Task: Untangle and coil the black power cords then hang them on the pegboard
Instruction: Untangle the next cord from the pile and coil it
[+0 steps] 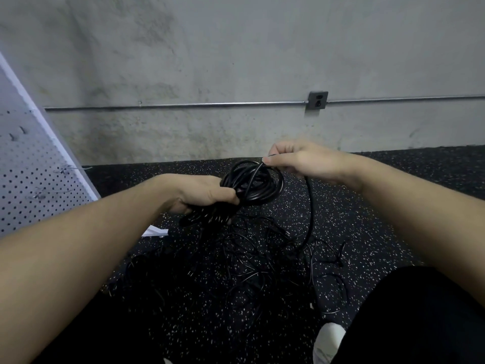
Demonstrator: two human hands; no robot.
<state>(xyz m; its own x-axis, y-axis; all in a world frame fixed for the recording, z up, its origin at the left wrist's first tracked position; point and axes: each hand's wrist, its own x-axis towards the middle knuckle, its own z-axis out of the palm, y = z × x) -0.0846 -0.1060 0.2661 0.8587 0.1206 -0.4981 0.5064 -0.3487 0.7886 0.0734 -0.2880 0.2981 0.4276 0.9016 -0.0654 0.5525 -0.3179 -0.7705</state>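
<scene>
My left hand grips a coil of black power cord held above the floor, with several loops bunched in its fist. My right hand pinches a strand of the same cord just above the coil, between thumb and fingers. From that hand the cord's free length hangs down to a tangle of black cords lying on the speckled floor. The white pegboard leans at the left, with a few metal hooks on it.
A grey concrete wall stands ahead, with a metal conduit and an outlet box. The floor is black speckled rubber. My dark-clad knee and a white sock are at lower right. A white pegboard foot lies on the floor.
</scene>
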